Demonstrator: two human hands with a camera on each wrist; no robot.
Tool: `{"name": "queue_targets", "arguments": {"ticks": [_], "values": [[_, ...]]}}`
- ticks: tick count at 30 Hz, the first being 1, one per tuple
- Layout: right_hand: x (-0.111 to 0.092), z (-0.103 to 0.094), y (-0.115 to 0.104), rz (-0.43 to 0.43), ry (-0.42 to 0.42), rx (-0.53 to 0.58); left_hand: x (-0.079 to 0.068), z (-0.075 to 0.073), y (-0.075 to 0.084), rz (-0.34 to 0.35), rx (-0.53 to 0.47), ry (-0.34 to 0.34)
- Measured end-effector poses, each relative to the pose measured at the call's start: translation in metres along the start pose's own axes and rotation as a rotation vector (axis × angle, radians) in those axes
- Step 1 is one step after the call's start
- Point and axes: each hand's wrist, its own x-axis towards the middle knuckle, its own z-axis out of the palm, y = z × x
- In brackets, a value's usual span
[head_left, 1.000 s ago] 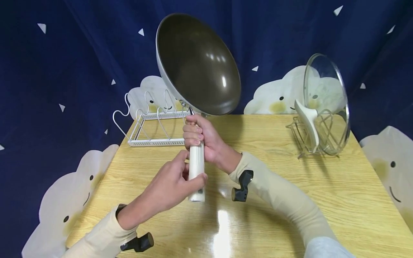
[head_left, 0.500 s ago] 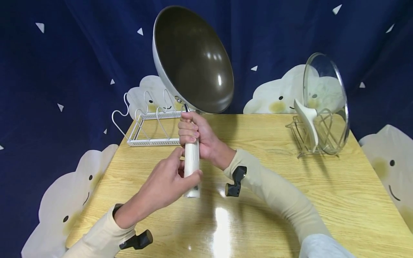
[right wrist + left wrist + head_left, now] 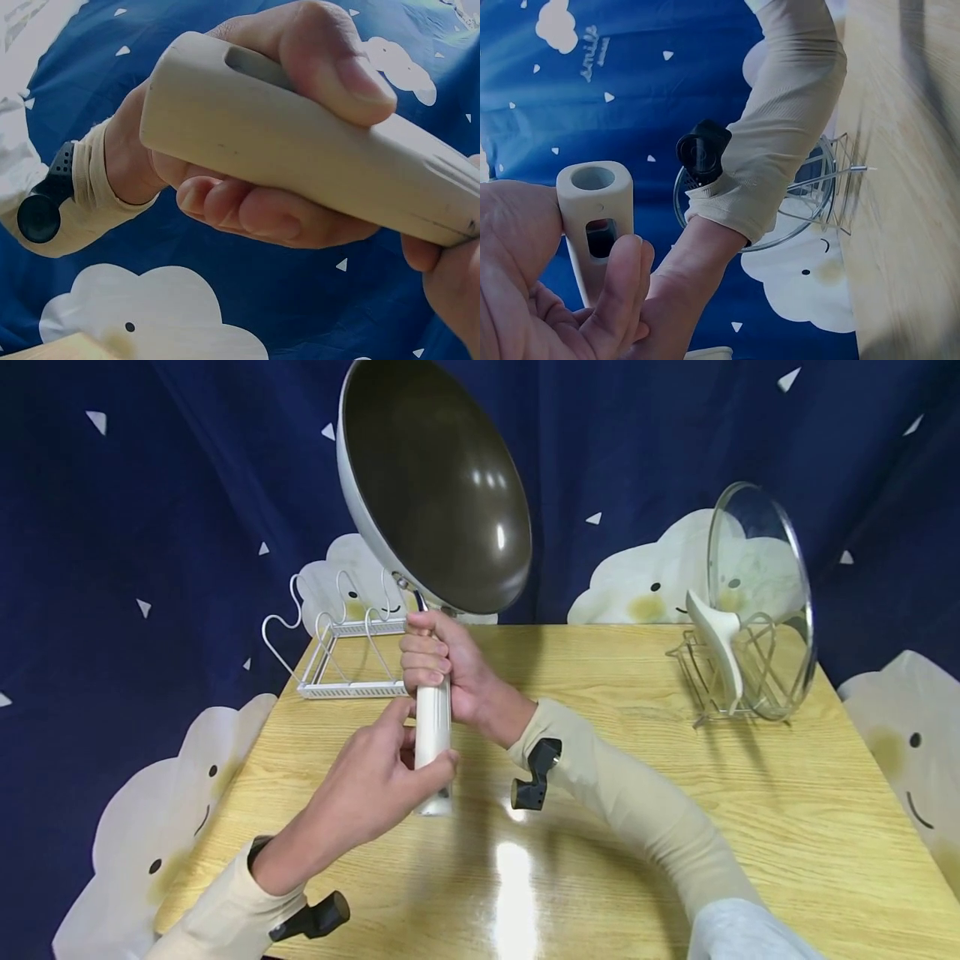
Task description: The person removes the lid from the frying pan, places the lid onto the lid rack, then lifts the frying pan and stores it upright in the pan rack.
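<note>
A wok [image 3: 435, 485] with a dark brown inside and white outside is held up in the air in the head view, tilted, its hollow facing me. My right hand [image 3: 457, 668] grips the upper part of its cream handle [image 3: 432, 718], close to the bowl. Lower on that handle, my left hand [image 3: 375, 777] holds the end between thumb and fingers. In the right wrist view, the left thumb lies on top of the handle [image 3: 247, 142] and the fingers are underneath. The left wrist view shows the handle's hollow end [image 3: 592, 178].
A white wire rack [image 3: 352, 691] stands at the table's back left, partly behind the right hand and wok. At the back right, a glass lid [image 3: 810, 635] with a white knob [image 3: 722, 639] leans upright in a metal wire stand [image 3: 701, 681]. A blue curtain [image 3: 585, 435] hangs behind the table.
The wok has moved left and slightly up, both hands moving with it and keeping their hold. The rack, lid and stand have stayed where they were.
</note>
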Motion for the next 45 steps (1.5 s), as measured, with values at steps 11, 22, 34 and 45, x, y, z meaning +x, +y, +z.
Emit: {"name": "queue_targets", "arguments": {"ticks": [11,22,34,45], "values": [[0.010,0.002,0.004,0.041,-0.039,0.030,-0.004,-0.007,-0.001,0.000,0.045,0.040],[0.020,-0.004,0.007,0.076,-0.152,0.067,-0.004,-0.008,-0.004,0.014,0.136,0.099],[0.029,-0.010,0.009,0.110,-0.226,0.107,-0.007,-0.010,-0.006,0.041,0.180,0.141],[0.037,-0.012,0.011,0.159,-0.316,0.154,-0.007,-0.011,-0.007,0.070,0.259,0.176]]}}
